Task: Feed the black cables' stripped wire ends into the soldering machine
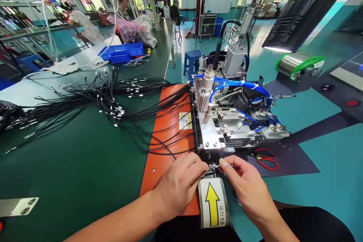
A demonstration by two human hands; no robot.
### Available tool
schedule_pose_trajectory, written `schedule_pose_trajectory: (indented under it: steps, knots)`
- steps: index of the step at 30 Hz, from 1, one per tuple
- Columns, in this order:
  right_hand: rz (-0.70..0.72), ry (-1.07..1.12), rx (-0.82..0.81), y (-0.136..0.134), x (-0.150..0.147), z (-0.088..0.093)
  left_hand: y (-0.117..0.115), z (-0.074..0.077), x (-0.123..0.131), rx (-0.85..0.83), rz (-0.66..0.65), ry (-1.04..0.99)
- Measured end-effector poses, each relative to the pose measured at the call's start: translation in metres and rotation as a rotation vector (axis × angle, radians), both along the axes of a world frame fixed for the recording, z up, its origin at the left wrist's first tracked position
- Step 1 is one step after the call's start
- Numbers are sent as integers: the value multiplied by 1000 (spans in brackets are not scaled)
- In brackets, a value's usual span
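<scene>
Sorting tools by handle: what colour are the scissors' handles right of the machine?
Red, shown in the head view: scissors.

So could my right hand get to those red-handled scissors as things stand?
Probably yes. The red-handled scissors lie flat on the mat just beyond the right hand, nothing lies between them, and the machine sits behind, not across the path.

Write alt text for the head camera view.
Both hands, left hand and right hand, pinch a small wire end at the front of a pneumatic machine with blue hoses. Black cables sprawl across the green bench; red scissors lie right.
</scene>
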State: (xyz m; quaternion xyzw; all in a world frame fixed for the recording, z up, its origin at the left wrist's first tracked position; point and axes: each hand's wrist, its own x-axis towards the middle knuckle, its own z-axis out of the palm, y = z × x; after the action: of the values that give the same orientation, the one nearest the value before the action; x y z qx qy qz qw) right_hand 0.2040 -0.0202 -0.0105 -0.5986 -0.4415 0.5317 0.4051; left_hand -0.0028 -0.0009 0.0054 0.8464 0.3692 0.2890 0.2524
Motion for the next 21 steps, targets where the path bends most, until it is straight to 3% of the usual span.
schedule_pose_trajectory:
  steps: [11, 21]
  knots:
    - [-115, -177, 17, -5, -12, -8, -2, -8, 3, 38, 46, 20]
    - [-149, -189, -6, -5, -14, -16, -2, -16, 3, 77, 55, 65]
